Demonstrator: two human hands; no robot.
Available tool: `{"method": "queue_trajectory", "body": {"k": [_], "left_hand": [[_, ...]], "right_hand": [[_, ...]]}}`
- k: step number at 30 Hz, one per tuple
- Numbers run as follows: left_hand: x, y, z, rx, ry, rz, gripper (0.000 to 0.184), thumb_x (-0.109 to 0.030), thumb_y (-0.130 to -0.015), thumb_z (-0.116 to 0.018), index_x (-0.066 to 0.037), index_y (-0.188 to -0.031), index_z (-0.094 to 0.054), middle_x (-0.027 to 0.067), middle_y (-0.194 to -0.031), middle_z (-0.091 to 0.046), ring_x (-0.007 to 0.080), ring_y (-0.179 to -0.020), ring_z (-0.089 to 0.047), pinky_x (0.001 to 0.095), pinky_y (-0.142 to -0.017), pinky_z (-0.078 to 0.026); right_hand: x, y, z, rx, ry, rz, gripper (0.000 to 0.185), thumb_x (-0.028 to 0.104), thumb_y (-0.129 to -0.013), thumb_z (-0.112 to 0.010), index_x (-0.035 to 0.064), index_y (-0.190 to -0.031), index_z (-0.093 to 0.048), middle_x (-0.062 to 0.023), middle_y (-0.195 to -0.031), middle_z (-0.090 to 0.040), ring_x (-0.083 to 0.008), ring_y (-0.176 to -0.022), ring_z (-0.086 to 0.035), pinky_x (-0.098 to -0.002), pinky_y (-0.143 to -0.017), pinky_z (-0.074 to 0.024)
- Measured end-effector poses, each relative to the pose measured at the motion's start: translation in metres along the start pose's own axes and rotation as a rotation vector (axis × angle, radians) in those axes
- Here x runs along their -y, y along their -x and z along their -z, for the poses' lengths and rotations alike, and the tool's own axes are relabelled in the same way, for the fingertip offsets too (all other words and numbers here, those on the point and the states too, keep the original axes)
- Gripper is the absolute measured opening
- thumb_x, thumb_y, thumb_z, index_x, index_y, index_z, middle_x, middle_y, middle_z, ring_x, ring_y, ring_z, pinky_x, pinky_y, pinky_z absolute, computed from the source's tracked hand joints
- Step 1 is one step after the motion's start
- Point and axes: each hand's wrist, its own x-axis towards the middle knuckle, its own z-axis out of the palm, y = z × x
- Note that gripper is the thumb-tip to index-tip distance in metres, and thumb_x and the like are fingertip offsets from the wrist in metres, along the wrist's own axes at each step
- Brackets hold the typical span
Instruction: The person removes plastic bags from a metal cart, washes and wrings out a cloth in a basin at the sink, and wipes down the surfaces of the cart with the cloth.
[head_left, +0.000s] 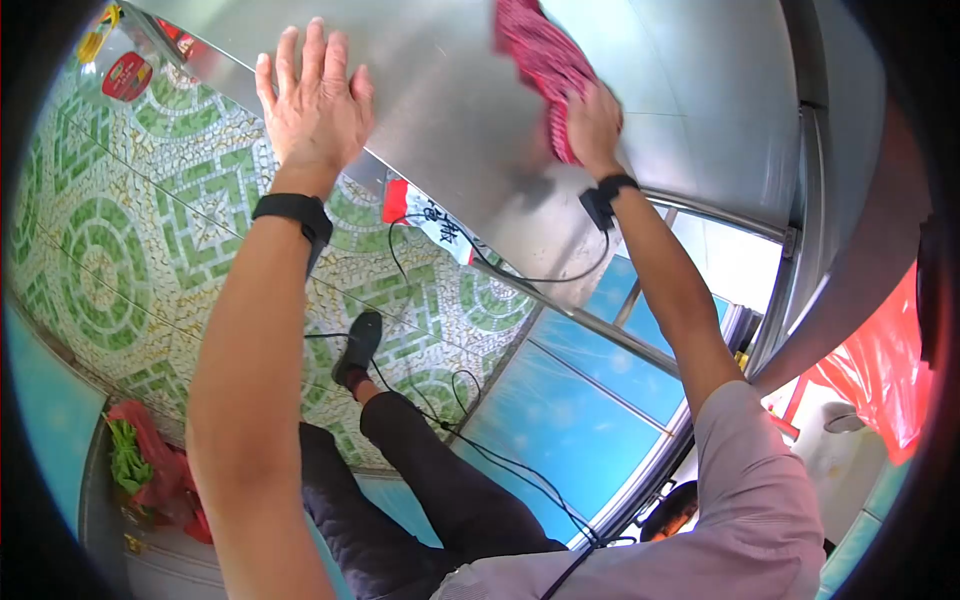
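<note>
My left hand (318,108) lies flat near the front edge of a metal surface (430,100), its fingers stretched out and a dark band round the wrist. Farther right, my right hand (596,125) is closed on a red patterned cloth (540,55), which rests bunched and trailing on the same metal surface. Its fingertips are partly hidden in the cloth. A black device is strapped at the right wrist, with a cable running from it.
A red and white packet (428,220) shows at the metal edge. Black cables (500,460) hang by my legs over the green patterned floor (100,260). Green vegetables in a red bag (160,470) are at lower left. A red plastic bag (875,350) hangs at right.
</note>
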Motion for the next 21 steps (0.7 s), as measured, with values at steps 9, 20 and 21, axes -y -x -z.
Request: {"method": "queue_trajectory", "body": {"k": [9,20,21], "left_hand": [[0.000,0.000,-0.009,-0.086,-0.021,-0.013,0.046,-0.037,-0.091,-0.045,-0.015,-0.131,-0.044,0.0039,-0.141,-0.041,0.0288,-0.134,-0.030,0.0493,-0.110,-0.016],[-0.006,-0.001,-0.004,0.043,-0.018,0.054,0.042,-0.034,-0.092,-0.041,-0.014,-0.129,-0.044,0.0054,-0.143,-0.036,0.0292,-0.136,-0.023,0.0525,-0.111,-0.012],[-0.007,-0.002,-0.003,0.039,-0.016,0.051,0.042,-0.034,-0.092,-0.041,-0.014,-0.129,-0.044,0.0054,-0.143,-0.036,0.0292,-0.136,-0.023,0.0525,-0.111,-0.012]], "right_hand": [[-0.101,0.149,0.014,0.189,0.049,-0.385,0.030,0.023,-0.089,-0.050,-0.0035,-0.103,-0.050,-0.0261,-0.112,-0.053,-0.0421,-0.108,-0.047,-0.0509,-0.093,-0.0337],[0.008,0.241,0.043,0.396,0.275,-1.042,0.045,0.038,-0.089,-0.046,0.0001,-0.114,-0.041,-0.0303,-0.117,-0.047,-0.0478,-0.111,-0.046,-0.0577,-0.094,-0.0370],[0.028,0.247,0.048,0.413,0.205,-0.962,0.045,0.036,-0.090,-0.044,-0.0016,-0.116,-0.042,-0.0331,-0.121,-0.043,-0.0486,-0.117,-0.040,-0.0586,-0.099,-0.0313]]}}
